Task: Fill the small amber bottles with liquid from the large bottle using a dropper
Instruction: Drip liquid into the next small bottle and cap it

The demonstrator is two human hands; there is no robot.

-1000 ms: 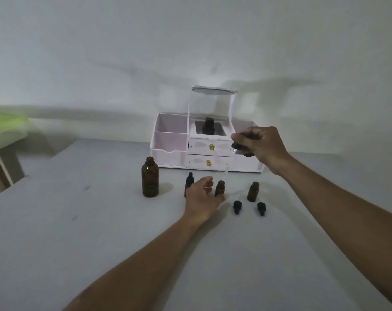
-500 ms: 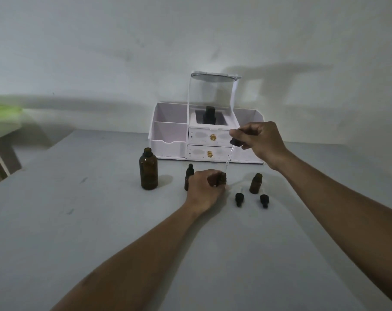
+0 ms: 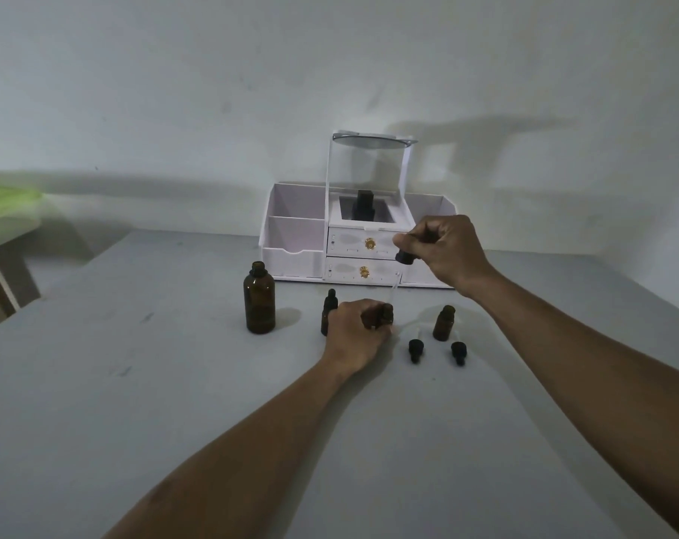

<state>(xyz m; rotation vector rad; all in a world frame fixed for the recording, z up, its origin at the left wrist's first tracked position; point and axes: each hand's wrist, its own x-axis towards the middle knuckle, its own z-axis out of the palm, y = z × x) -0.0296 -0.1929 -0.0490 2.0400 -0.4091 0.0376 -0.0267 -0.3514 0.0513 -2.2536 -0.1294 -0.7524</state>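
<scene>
Large bottle [image 3: 259,297]: amber glass, smooth, faint sheen. Small amber bottles, one open [image 3: 443,323] and one capped [image 3: 329,313]: same dark glass look. Loose dropper caps [image 3: 416,350] [image 3: 458,352]: black, matt, rubber or plastic; cannot tell which. Dropper [image 3: 398,275]: clear tube, glass or plastic, black matt bulb. Organizer [image 3: 299,243]: white moulded plastic, smooth, semi-gloss; lid [image 3: 363,177] transparent. Drawer knobs [image 3: 369,243]: gold-coloured, metallic shine. Table [image 3: 135,383]: grey, matt, scuffed with small dark marks. Wall [image 3: 252,72]: pale, matt, slightly uneven.
</scene>
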